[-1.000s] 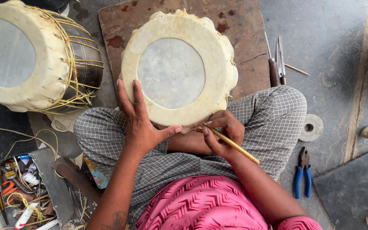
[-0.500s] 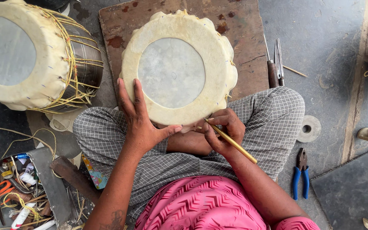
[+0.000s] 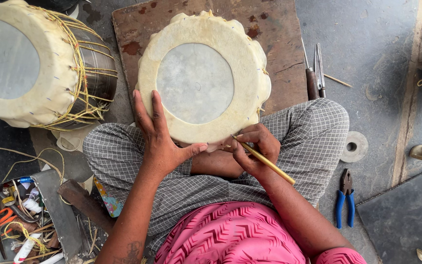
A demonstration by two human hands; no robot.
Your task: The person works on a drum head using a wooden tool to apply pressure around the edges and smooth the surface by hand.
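Left hand (image 3: 159, 142) flat, fingers spread, on round cream hide drumhead (image 3: 203, 78), steadying near rim; right hand (image 3: 252, 149) pinched on thin yellow stick (image 3: 264, 160), tip at same rim.

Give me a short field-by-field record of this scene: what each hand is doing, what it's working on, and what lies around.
Left hand: left hand lies flat on the near rim of the drumhead, thumb tucked under its edge.
Right hand: right hand grips a yellow stick, tip at the drumhead's near edge.
Work piece: round cream drumhead with a grey centre, resting on a wooden board and the person's lap.
Left side: laced drum; tray of odds and ends.
Right side: blue-handled pliers, flat ring, metal tools.
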